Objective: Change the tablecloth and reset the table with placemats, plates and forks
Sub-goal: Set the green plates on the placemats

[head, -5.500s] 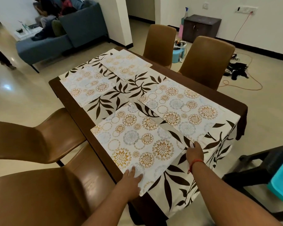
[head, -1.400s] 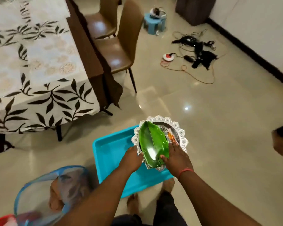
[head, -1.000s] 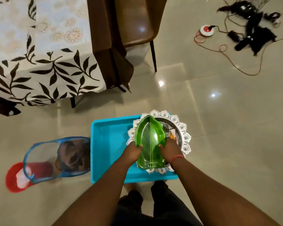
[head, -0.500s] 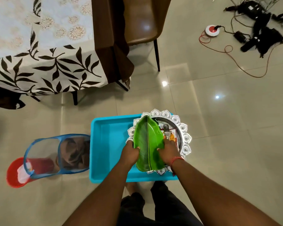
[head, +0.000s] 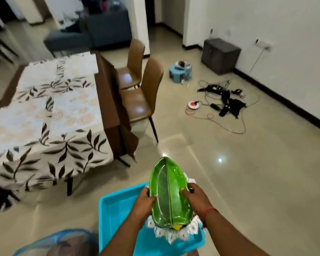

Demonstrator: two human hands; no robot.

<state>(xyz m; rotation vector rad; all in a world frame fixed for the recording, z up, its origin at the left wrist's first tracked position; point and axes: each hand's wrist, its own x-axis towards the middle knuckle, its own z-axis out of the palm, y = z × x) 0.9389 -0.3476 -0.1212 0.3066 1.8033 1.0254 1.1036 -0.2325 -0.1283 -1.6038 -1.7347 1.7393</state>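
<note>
A green leaf-shaped plate (head: 167, 193) is held by both its long edges, my left hand (head: 143, 203) on the left side and my right hand (head: 195, 199) on the right. Under it lies a round silver plate with a white scalloped rim (head: 174, 232), which rests in a turquoise tray (head: 115, 215) low in front of me. The dining table (head: 44, 115) stands to the left, covered by a white tablecloth with dark leaf print (head: 50, 156). Pale patterned placemats (head: 76, 111) lie on it, blurred.
Two brown chairs (head: 142, 100) stand along the table's right side. Cables and a red-white reel (head: 222, 102) lie on the tiled floor to the right. A small blue stool (head: 180, 72) and a grey cabinet (head: 220, 55) stand near the wall. A blue mesh basket (head: 63, 242) sits bottom left.
The view has swung up from the tray toward the table and room. The green plate has risen off the silver plate, still in both hands.
</note>
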